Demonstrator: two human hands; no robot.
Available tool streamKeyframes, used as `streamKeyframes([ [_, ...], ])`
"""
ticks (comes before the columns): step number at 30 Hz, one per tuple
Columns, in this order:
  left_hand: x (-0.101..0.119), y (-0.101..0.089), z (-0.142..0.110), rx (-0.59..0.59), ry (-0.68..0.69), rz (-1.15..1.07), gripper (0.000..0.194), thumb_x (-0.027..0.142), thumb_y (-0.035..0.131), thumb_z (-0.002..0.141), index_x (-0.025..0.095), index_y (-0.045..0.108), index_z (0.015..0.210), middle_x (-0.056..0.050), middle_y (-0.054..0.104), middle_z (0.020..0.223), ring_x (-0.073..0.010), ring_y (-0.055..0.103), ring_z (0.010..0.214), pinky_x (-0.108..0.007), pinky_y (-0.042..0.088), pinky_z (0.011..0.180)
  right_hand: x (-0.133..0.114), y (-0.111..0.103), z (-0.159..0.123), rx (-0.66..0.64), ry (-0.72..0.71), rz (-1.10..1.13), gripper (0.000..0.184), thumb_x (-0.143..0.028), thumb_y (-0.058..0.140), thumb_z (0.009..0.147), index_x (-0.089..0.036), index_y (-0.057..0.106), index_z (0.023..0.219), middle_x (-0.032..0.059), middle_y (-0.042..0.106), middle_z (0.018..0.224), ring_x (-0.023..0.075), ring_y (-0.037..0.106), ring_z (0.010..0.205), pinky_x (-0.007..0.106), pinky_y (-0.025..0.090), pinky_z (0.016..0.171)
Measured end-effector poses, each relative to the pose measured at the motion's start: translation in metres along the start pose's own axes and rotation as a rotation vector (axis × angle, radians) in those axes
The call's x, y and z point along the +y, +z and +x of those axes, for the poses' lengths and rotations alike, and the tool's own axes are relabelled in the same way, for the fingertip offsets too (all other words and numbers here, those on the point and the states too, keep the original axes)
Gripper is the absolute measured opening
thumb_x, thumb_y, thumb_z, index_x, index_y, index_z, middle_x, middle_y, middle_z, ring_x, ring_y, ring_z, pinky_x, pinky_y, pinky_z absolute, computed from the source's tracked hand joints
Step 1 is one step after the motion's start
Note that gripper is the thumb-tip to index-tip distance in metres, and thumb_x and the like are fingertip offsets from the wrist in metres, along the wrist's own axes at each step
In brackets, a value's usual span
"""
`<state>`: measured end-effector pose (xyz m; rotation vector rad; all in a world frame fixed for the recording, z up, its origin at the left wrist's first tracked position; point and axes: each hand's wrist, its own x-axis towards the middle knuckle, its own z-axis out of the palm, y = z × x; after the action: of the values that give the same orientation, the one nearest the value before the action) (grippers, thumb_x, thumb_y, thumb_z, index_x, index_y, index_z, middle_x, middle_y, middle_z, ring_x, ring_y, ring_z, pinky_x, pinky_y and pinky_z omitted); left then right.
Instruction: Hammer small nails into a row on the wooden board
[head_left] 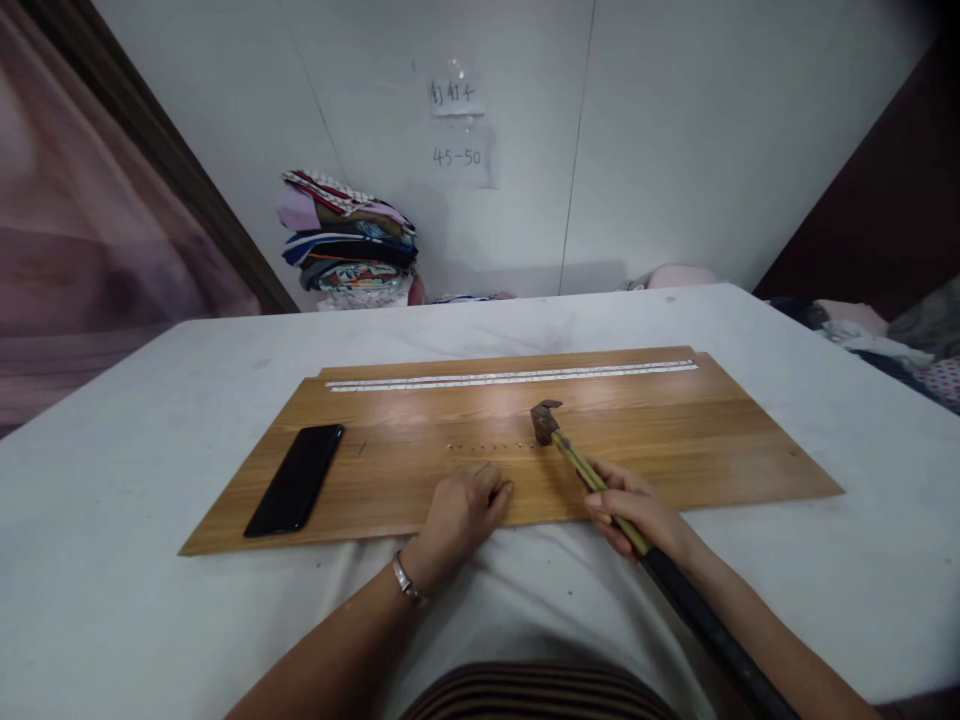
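My right hand point(637, 510) is wrapped round the yellowish handle of a claw hammer point(581, 465), whose black grip runs back along my forearm. The rusty hammer head is over the board, by the right end of a row of small nails point(484, 446). Curled into a loose fist, my left hand point(469, 500) rests at the front edge of the wood-grain board point(637, 430), just in front of that row. Nothing shows sticking out of it, though its palm is hidden. A thin loose nail point(363, 446) lies farther left on the board.
A black phone point(296, 480) lies at the board's left end. Two white measuring strips point(517, 378) run along its far side. The board is on a white-covered table point(847, 560). Folded clothes point(349, 240) are stacked behind it by the wall, and more cloth point(870, 335) lies at the right.
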<state>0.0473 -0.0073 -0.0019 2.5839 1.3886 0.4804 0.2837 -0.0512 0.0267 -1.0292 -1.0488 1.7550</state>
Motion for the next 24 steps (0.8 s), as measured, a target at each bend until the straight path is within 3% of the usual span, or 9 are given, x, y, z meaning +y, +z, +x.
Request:
streamKeyframes([
  [24, 0.0001, 0.0001, 0.0000, -0.001, -0.020, -0.003, 0.021, 0.026, 0.047, 0.087, 0.018, 0.050, 0.068, 0.000, 0.056, 0.067, -0.0122, 0.047, 0.061, -0.025, 0.028, 0.056, -0.0010, 0.0013, -0.0033, 0.012, -0.003, -0.009, 0.048, -0.030, 0.062, 0.073, -0.015, 0.050, 0.117, -0.0108, 0.047, 0.045, 0.0042, 0.034, 0.024, 0.013, 0.027, 0.026],
])
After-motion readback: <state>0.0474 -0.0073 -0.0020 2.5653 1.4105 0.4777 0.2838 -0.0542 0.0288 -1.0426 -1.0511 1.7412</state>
